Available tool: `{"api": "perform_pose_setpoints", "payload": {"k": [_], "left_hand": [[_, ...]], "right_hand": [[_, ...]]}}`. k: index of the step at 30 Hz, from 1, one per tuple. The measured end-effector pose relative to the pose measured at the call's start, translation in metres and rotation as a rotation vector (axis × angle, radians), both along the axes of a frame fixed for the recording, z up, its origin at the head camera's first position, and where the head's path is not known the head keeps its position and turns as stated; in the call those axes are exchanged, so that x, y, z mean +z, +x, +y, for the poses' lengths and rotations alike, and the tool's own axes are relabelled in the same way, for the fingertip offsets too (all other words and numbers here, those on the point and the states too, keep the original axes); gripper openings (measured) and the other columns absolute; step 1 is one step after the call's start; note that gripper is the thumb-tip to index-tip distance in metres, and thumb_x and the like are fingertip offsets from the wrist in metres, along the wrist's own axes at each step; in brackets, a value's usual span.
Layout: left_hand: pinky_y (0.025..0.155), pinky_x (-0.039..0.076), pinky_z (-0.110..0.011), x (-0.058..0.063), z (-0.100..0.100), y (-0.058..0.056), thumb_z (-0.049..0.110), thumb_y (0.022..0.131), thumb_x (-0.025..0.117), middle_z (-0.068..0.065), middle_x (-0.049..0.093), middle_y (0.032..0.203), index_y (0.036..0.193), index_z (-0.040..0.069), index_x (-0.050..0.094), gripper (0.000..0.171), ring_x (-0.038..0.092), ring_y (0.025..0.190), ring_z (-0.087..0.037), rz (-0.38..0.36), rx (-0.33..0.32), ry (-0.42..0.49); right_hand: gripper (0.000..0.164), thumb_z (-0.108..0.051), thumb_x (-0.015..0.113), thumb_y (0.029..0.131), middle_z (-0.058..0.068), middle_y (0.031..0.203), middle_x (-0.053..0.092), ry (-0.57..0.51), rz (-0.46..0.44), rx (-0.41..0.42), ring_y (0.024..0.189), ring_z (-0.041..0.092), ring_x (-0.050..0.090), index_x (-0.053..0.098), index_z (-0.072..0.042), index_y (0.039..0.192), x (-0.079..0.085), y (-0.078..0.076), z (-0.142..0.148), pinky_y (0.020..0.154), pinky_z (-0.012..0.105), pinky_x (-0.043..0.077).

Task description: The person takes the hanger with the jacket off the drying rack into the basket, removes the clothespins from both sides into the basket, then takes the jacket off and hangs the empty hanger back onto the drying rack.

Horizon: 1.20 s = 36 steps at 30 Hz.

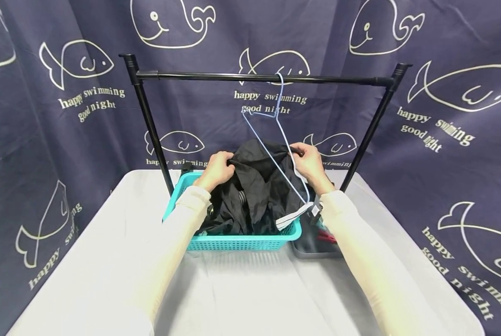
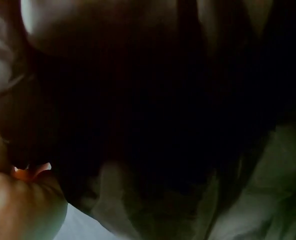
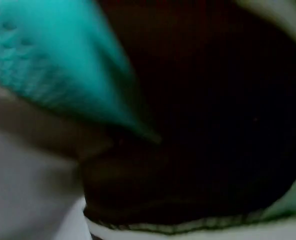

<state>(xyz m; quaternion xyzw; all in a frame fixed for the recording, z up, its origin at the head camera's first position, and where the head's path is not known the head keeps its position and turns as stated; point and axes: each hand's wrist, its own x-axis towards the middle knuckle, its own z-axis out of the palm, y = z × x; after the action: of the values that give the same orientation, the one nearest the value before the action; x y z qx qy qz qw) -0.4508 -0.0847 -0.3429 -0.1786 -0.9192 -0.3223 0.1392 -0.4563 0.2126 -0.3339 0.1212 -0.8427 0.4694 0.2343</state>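
Observation:
Both hands stretch a black garment [image 1: 250, 186] over the turquoise basket [image 1: 238, 243]. My left hand [image 1: 218, 170] pinches its left upper edge; thumb and finger show at the lower left of the left wrist view, beside dark cloth [image 2: 138, 190]. On the other side, my right hand [image 1: 310, 163] grips the garment's right upper edge. A light blue hanger [image 1: 275, 161] hangs tilted from the black rail, crossing in front of the garment close to my right fingertips. A white striped band [image 1: 292, 217] shows near the hanger's low corner. Dark cloth fills most of the right wrist view.
The black rack's rail [image 1: 217, 77] spans above, with posts at left and right. A dark grey tray [image 1: 313, 249] holding something red stands right of the basket, partly under my right arm. A white table [image 1: 250, 289] lies beneath, before a patterned blue curtain [image 1: 86, 28].

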Motion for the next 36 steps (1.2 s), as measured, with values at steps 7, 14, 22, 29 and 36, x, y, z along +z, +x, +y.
{"api": "perform_pose_setpoints", "payload": {"k": [7,14,22,29,36], "left_hand": [[0.089,0.050,-0.040,0.005,0.001,0.006,0.005,0.088,0.059,-0.009,0.074,0.109,0.110,0.013,0.078,0.030,0.066,0.102,-0.029,0.023,-0.015,0.052],[0.075,0.043,-0.035,0.008,0.010,0.014,0.012,0.088,0.060,-0.008,0.061,0.081,0.099,0.007,0.070,0.015,0.053,0.075,-0.025,-0.043,-0.143,-0.070],[0.091,0.053,-0.036,0.007,0.033,0.030,0.053,0.081,0.081,-0.005,0.072,0.107,0.117,0.012,0.067,0.056,0.066,0.099,-0.021,-0.251,-0.303,-0.262],[0.070,0.049,-0.031,-0.003,0.043,0.032,0.035,0.086,0.085,0.001,0.068,0.075,0.088,0.016,0.072,0.022,0.063,0.072,-0.020,-0.197,-0.232,-0.243],[0.073,0.047,-0.031,-0.012,0.037,0.028,0.010,0.082,0.080,0.002,0.068,0.074,0.086,0.016,0.075,0.009,0.060,0.075,-0.022,-0.085,-0.186,-0.111]], "right_hand": [[0.021,0.006,0.058,0.095,-0.007,0.082,0.068,-0.309,-0.200,0.383,0.066,0.004,0.057,0.072,-0.002,0.108,0.011,0.008,-0.011,0.059,0.017,0.046],[0.025,0.003,0.056,0.100,-0.001,0.104,0.066,-0.153,-0.574,0.585,0.086,0.006,0.061,0.068,-0.004,0.121,0.003,0.013,-0.008,0.075,0.018,0.051],[0.042,0.001,0.056,0.095,0.007,0.126,0.071,0.450,-0.427,0.797,0.107,0.013,0.058,0.067,-0.003,0.135,-0.001,0.022,-0.021,0.095,0.025,0.047],[0.046,-0.003,0.056,0.100,0.014,0.149,0.058,0.412,-0.497,0.896,0.134,0.023,0.054,0.057,-0.001,0.146,-0.005,0.026,-0.028,0.109,0.032,0.044],[0.027,0.002,0.052,0.101,0.016,0.115,0.073,0.080,-0.580,0.509,0.103,0.024,0.070,0.067,0.005,0.123,-0.005,0.014,-0.004,0.086,0.032,0.059]]}}
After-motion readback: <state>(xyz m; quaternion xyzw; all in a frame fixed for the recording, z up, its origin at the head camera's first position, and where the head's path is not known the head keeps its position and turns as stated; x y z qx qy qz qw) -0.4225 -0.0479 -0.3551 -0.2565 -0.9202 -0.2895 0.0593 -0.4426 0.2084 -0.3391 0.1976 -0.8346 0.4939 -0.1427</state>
